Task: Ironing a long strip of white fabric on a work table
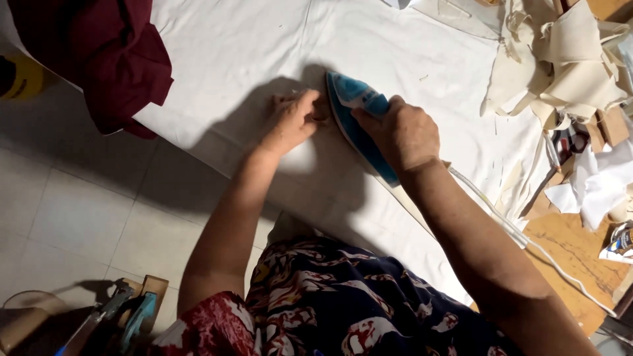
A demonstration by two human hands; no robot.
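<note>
While the fingers of the right hand (pixel 403 134) wrap tight around the handle of a blue iron (pixel 356 122), the left hand (pixel 290 122) lies just beside the iron's tip, fingers spread flat and pressing the white cloth (pixel 244 53). That cloth covers the table, the iron standing on it. A maroon garment (pixel 105 53) lies far left; beige scraps (pixel 560 59) are piled far right.
</note>
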